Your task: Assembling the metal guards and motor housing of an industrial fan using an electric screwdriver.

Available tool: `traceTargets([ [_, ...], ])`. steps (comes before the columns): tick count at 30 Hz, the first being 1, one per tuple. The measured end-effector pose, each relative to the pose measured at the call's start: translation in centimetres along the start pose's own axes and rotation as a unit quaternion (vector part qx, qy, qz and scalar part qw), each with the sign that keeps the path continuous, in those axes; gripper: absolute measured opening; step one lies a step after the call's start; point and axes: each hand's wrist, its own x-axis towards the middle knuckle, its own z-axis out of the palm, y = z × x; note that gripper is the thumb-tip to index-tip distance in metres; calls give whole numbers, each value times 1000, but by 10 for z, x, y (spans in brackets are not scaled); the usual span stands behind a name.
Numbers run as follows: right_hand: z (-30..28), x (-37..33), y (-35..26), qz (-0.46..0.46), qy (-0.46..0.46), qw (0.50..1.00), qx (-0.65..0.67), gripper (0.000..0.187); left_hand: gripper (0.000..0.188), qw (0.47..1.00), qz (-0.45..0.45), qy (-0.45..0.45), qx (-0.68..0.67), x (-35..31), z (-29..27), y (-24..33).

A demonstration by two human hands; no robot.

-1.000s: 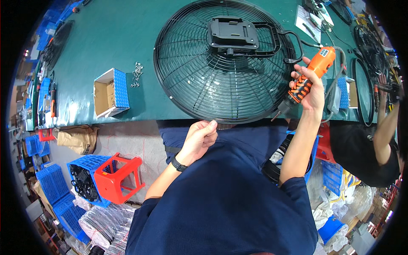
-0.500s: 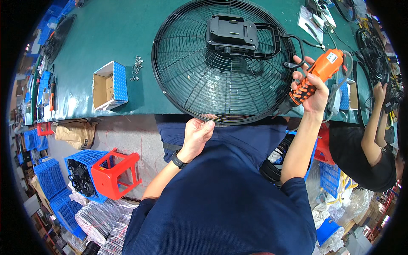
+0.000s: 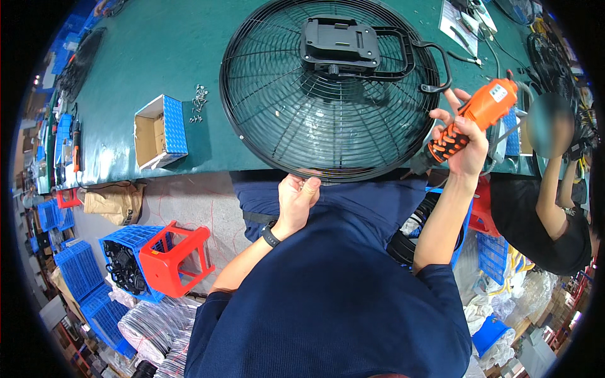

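A round black wire fan guard [image 3: 283,129] lies on the green table in front of me, its near rim at the table edge. On it sits a black plastic housing [image 3: 340,45] with a loop-shaped bracket [image 3: 406,57] at its right. My left hand [image 3: 295,203] is closed on the near rim, thumb towards me and fingertips on the wires. My right hand [image 3: 467,148] wraps round the black-and-orange patterned grip of an orange power screwdriver [image 3: 491,104]. Its dark nose points down and left, beside the guard's right near rim; the tip is hard to make out.
Left of the guard are loose screws [image 3: 198,104] and an open blue-and-white carton [image 3: 170,132]. Pliers [image 3: 465,58] and cables lie at the far right. A co-worker's arm [image 3: 551,195] shows at right. A red stool [image 3: 176,258] and blue crate [image 3: 135,236] stand on the floor.
The screwdriver in my right hand has swung slightly right and tilted flatter. My left hand stays on the rim. The whole scene has shifted slightly in view.
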Motion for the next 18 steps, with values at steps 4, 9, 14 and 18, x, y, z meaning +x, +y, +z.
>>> traceTargets([
  [4,8,-23,-7,-147,12,988,-55,51,19,999,-29,2,-20,1,7,0],
  [9,26,-60,-36,-290,-48,953,-72,43,14,997,-81,3,-2,8,21,3],
  [14,50,-81,-52,-367,-118,922,-28,42,23,979,-171,-69,82,6,9,20],
  [18,64,-92,-47,-372,-155,915,6,45,29,978,-208,5,23,-11,-19,21],
])
